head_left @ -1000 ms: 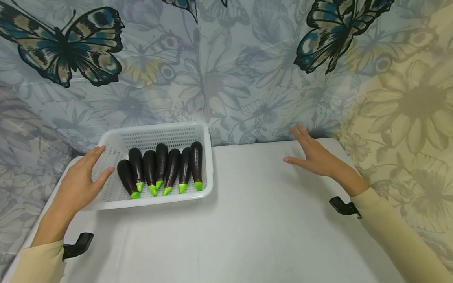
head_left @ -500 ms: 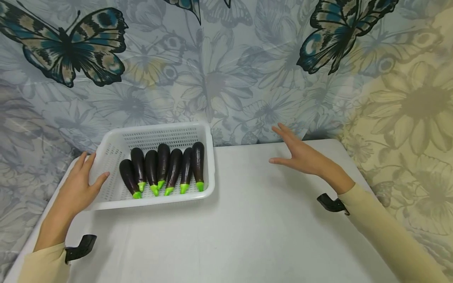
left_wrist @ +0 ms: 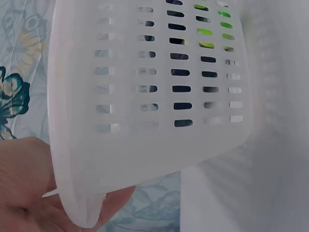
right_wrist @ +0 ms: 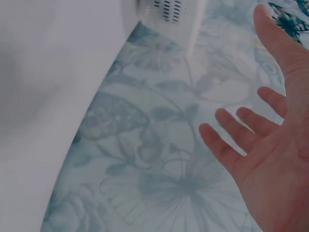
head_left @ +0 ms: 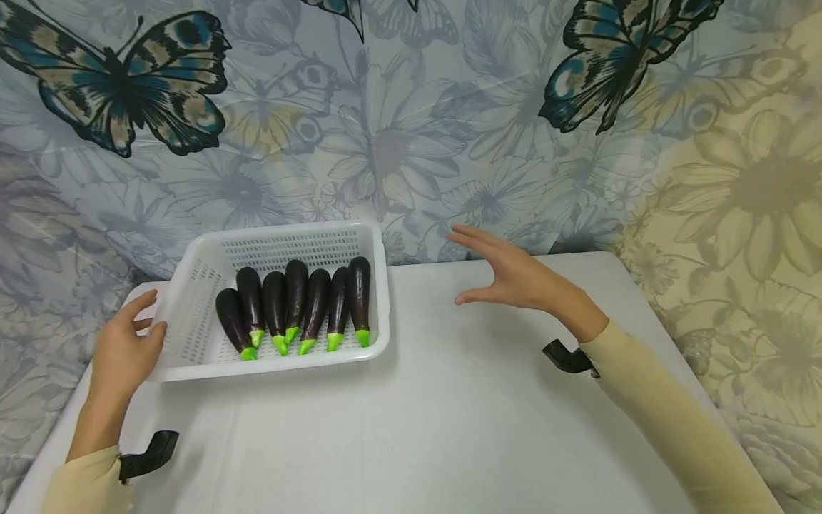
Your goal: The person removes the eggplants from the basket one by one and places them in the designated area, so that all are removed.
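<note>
A white plastic basket [head_left: 276, 365] stands at the left of the white table, with several dark eggplants [head_left: 315, 307] with bright green caps lying side by side in it. At its left end, my left hand [head_left: 122, 353] grips the rim, thumb on top. The left wrist view shows that hand [left_wrist: 24, 183] at the rim's corner, fingers partly hidden behind the basket's wall [left_wrist: 159, 154]. Right of the basket, my right hand [head_left: 520, 278] is held in the air, holding nothing. Its fingers are spread and slightly bent, as the right wrist view of the hand [right_wrist: 275, 179] confirms.
A white cloth covers the table [head_left: 411, 428]. Behind it hangs a patterned fabric backdrop [head_left: 417, 143] with flowers and butterflies, close to the basket's back rim. Black wrist mounts [head_left: 150, 453] sit at both sleeves.
My left hand has drawn back from over the basket's left end, and its fingers have bent at the rim. My right hand has moved left, toward the basket. The eggplants lie as before.
</note>
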The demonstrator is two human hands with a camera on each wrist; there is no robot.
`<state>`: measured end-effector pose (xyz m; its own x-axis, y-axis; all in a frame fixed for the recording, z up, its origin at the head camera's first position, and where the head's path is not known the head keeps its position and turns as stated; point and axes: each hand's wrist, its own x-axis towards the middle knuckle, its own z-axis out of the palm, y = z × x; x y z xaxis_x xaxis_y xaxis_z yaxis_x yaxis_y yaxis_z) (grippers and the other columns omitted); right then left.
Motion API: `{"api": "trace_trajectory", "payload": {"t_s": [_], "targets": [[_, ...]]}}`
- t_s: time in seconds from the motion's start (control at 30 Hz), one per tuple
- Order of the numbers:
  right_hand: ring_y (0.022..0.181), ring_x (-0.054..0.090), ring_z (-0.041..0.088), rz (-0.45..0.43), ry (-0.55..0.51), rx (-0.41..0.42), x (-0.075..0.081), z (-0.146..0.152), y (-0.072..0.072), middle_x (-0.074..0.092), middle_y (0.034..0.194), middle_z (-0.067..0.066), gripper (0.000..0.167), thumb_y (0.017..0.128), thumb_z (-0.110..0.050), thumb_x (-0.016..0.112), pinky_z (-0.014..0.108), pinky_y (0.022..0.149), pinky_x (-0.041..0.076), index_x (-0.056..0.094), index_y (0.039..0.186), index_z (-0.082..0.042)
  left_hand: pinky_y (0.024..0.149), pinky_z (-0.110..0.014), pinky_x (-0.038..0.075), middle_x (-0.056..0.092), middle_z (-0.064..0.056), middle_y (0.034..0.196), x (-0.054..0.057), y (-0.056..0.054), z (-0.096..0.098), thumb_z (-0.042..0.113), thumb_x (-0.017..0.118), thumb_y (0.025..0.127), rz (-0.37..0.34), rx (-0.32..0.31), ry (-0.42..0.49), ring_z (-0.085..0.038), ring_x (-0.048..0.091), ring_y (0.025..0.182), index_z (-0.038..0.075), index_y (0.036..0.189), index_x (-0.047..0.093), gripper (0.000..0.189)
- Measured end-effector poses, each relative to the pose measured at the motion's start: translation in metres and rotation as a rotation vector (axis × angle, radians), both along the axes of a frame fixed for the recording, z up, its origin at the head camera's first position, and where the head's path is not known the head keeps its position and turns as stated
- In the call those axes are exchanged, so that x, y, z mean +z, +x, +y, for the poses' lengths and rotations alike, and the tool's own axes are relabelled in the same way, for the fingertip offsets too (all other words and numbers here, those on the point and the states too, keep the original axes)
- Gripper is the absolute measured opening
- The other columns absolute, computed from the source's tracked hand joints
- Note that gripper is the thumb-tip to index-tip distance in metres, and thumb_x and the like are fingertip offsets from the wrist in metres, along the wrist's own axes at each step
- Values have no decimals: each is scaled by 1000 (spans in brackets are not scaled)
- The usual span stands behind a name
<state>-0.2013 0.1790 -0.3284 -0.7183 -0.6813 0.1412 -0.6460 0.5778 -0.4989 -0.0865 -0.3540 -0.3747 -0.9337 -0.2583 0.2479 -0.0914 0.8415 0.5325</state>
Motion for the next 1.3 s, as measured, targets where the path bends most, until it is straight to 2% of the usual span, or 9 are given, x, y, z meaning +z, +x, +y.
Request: {"api": "trace_trajectory", "payload": {"t_s": [0.07,0.13,0.17,0.3,0.5,0.6,0.7,0.83,1.3], "targets": [[146,23,28,4,-10,22,1,-7,-1,25,160,7,95,76,-48,81,54,109,31,35,152,-14,61,-20,51,53,-30,134,-1,1,-3,-1,56,94,-26,59,46,-50,61,103,-2,147,39,55],[146,23,27,0,-18,46,1,-15,-2,26,159,7,96,76,-49,81,54,110,30,35,152,-14,56,-6,39,55,-28,132,-2,2,-6,4,58,95,-48,100,86,-26,69,91,1,148,40,56],[146,23,26,-2,-20,54,2,-18,-2,26,159,6,96,75,-50,81,53,111,29,35,152,-14,56,-3,35,55,-28,132,-2,2,-7,6,59,96,-62,118,100,-14,68,85,3,148,40,56],[147,22,26,-14,-32,75,4,-31,-2,26,159,5,98,75,-50,81,53,111,29,34,153,-16,56,-6,38,54,-25,136,-4,2,-9,15,62,96,-122,175,161,-2,61,83,7,149,41,57],[138,38,24,-45,-123,109,4,-48,-6,31,157,5,101,75,-40,85,42,106,40,30,154,-10,63,-11,41,50,-16,143,-6,-1,-11,24,65,95,-203,295,295,6,53,86,13,148,44,58],[134,44,25,-77,-167,131,1,-54,-9,36,154,7,99,75,-33,86,39,103,43,30,153,-8,63,-12,41,49,-16,144,-8,-1,-12,27,66,94,-199,312,329,-8,61,98,13,146,47,57],[127,51,26,-116,-204,147,-3,-61,-12,44,149,10,95,77,-26,85,37,99,46,31,153,-8,59,-11,41,51,-18,142,-11,-2,-10,29,66,94,-166,310,337,-1,62,87,11,145,49,56],[121,57,28,-191,-247,156,-7,-70,-16,49,144,12,90,79,-19,84,34,95,49,33,152,-7,55,-9,41,56,-17,137,-16,-3,-7,30,66,95,-111,328,360,19,48,65,10,142,52,54],[131,48,23,-198,-120,141,-6,-117,-41,52,143,8,78,87,-20,76,39,109,36,34,152,-9,58,-8,40,55,-15,137,-23,-7,-2,33,60,98,-88,380,398,14,46,73,14,141,55,47]]}}
